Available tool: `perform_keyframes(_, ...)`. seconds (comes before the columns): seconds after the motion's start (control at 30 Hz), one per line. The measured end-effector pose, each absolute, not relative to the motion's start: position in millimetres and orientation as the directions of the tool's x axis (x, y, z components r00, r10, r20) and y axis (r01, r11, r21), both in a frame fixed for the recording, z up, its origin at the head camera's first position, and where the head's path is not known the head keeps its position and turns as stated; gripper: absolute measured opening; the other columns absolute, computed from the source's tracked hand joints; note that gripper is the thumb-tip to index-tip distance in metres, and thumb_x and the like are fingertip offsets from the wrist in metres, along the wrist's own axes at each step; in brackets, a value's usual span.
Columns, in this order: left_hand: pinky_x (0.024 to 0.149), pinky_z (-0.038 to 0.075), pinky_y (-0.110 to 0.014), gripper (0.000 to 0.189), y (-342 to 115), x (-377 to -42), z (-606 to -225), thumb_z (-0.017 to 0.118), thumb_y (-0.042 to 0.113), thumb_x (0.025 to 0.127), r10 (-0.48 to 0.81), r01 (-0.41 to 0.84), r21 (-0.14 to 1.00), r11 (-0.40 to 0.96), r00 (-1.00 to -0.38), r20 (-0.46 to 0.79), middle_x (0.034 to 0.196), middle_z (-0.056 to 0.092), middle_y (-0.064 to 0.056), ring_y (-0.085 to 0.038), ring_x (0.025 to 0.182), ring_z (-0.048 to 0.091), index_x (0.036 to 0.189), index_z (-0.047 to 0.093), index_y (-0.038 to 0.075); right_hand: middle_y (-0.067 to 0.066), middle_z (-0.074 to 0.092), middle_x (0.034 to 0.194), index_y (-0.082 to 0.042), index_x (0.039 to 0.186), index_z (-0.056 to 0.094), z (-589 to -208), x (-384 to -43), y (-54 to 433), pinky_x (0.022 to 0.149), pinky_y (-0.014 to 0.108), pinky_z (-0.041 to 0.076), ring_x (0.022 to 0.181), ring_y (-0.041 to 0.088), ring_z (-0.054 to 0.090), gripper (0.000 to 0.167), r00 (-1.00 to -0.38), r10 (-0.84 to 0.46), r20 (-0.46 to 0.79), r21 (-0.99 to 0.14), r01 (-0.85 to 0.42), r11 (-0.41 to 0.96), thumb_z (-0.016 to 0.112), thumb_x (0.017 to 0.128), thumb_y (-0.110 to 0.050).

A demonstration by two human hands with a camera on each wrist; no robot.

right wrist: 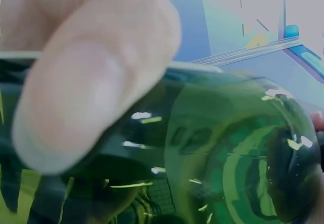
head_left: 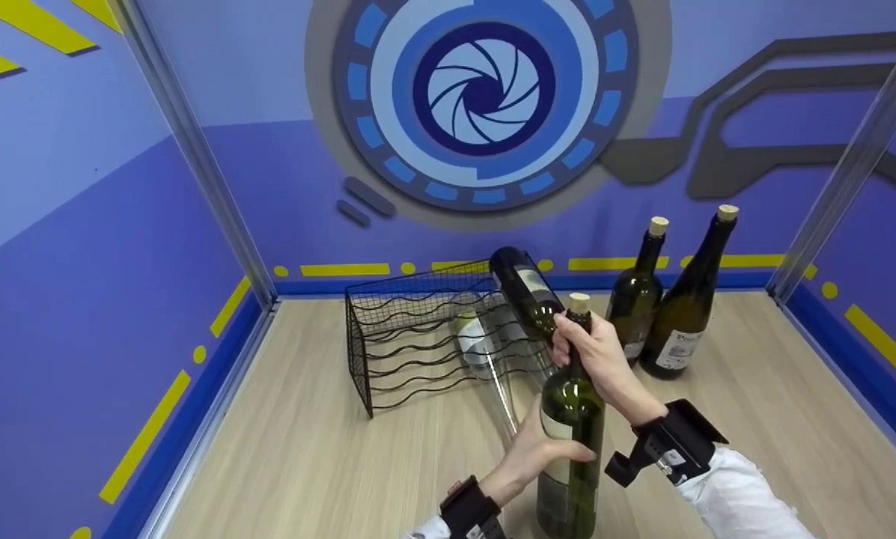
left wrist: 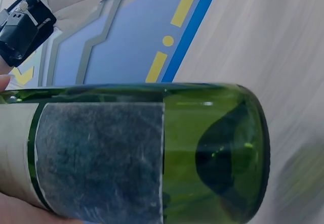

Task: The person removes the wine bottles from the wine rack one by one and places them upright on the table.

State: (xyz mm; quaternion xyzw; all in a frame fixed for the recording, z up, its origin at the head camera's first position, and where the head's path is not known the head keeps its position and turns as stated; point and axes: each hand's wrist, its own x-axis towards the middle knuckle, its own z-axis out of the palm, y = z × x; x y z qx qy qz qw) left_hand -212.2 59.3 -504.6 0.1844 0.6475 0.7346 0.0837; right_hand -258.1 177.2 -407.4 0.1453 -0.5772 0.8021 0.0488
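A green wine bottle (head_left: 573, 408) with a cork stands nearly upright between both hands at the front of the table. My right hand (head_left: 603, 358) grips its neck just below the cork. Lower down, my left hand (head_left: 528, 452) holds the body around the pale label, thumb across the glass. The left wrist view shows the bottle's dark lower label (left wrist: 101, 158) and its base, which looks lifted off the tabletop. In the right wrist view, the right thumb (right wrist: 86, 92) lies over the green glass. Behind is a black wire wine rack (head_left: 365, 352).
A dark bottle (head_left: 526, 288) lies tilted on the rack's upper right. Below it lie a clear bottle (head_left: 477, 344) and another clear one, partly hidden. Two corked bottles stand at the back right, a shorter one (head_left: 635, 292) and a taller one (head_left: 691, 307). Printed panels enclose the wooden table (head_left: 290, 464).
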Motion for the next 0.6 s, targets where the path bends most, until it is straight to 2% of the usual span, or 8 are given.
perform_keyframes(0.23,0.087,0.036,-0.030,0.076,55,-213,-504,0.079,0.014,0.063,0.457,0.089,0.990,-0.114,-0.880,0.131,0.112,0.049,0.006,-0.011,0.100,0.049,0.126,0.038,0.021,0.011,0.040,0.055,0.005,0.076,0.043,-409,-256,178,0.045,0.027,0.038,0.044,0.018,0.041,0.026,-0.938,-0.093,0.335,-0.920,-0.304,-0.247,0.054,0.091,-0.013)
perform_keyframes(0.4,0.088,0.037,-0.029,0.077,52,-214,-506,0.079,0.014,0.068,0.520,0.117,0.988,-0.100,-0.840,0.153,0.115,0.049,0.008,-0.011,0.102,0.049,0.131,0.035,0.024,0.011,0.041,0.054,0.005,0.077,0.044,-411,-256,179,0.043,0.026,0.038,0.044,0.017,0.042,0.024,-0.937,-0.099,0.335,-0.923,-0.305,-0.234,0.054,0.091,-0.012)
perform_keyframes(0.5,0.087,0.038,-0.028,0.076,48,-215,-508,0.079,0.016,0.069,0.539,0.118,0.989,-0.086,-0.830,0.146,0.117,0.049,0.007,-0.010,0.103,0.049,0.131,0.036,0.021,0.011,0.040,0.054,0.005,0.076,0.043,-411,-255,180,0.044,0.026,0.039,0.044,0.018,0.042,0.025,-0.936,-0.103,0.338,-0.923,-0.308,-0.229,0.054,0.091,-0.011)
perform_keyframes(0.6,0.085,0.040,-0.030,0.066,42,-215,-510,0.077,0.016,0.071,0.554,0.078,0.993,-0.089,-0.825,0.114,0.116,0.049,0.004,-0.013,0.103,0.050,0.127,0.040,0.015,0.010,0.040,0.054,0.005,0.074,0.043,-410,-256,183,0.043,0.026,0.039,0.043,0.017,0.041,0.026,-0.931,-0.101,0.351,-0.921,-0.324,-0.216,0.054,0.091,-0.011)
